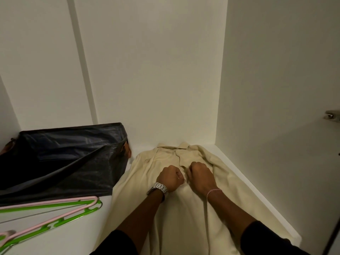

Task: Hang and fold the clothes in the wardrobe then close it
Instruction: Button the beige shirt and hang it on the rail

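A cream-coloured collared cotton shirt (165,208) lies spread flat on the white wardrobe shelf (103,214), its collar toward the back wall and its right edge near the white side panel (276,89). Both hands sit close together on the shirt's front, just below the collar. The left hand (170,178), with a silver metal watch (158,188) at the wrist, has its fingers curled and pinches the fabric at the placket. The right hand (200,176), wearing a thin pink-and-white string bracelet (213,191), is likewise curled and grips the cloth just beside it. To the left, a dark plastic-wrapped bag (62,157) rests against the back, and in front of it a pink plastic hanger (55,214) lies over a green plastic hanger (60,221).
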